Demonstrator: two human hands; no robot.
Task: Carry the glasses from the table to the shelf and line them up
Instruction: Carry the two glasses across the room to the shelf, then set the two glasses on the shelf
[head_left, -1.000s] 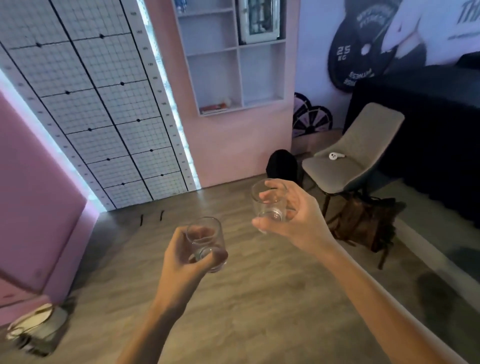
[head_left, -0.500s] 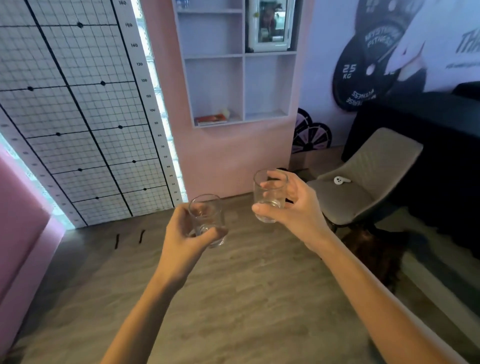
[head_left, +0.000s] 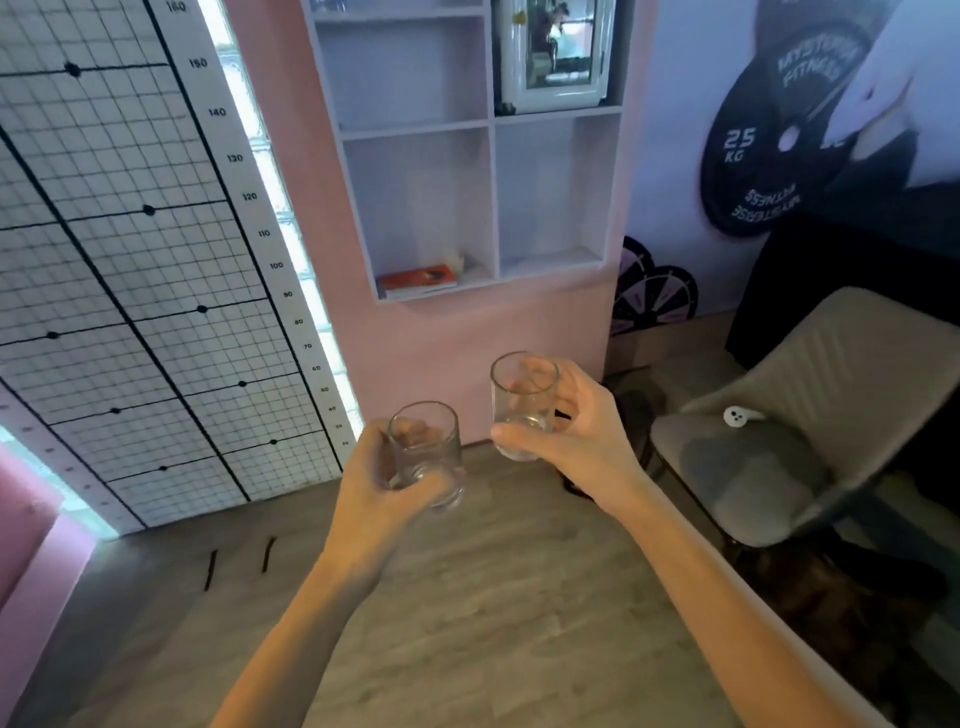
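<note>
**Two glasses in the air, shelf ahead**

Pink wall and wood floor fill my view. One clear glass sits in my left hand, fingers wrapped tight round its lower half; the other glass is in my right hand, thumb and fingers pinching its base. Both stay upright and apart, I judge to avoid clinking. White shelf waits beyond, an orange book in its lower left cubby.
</note>
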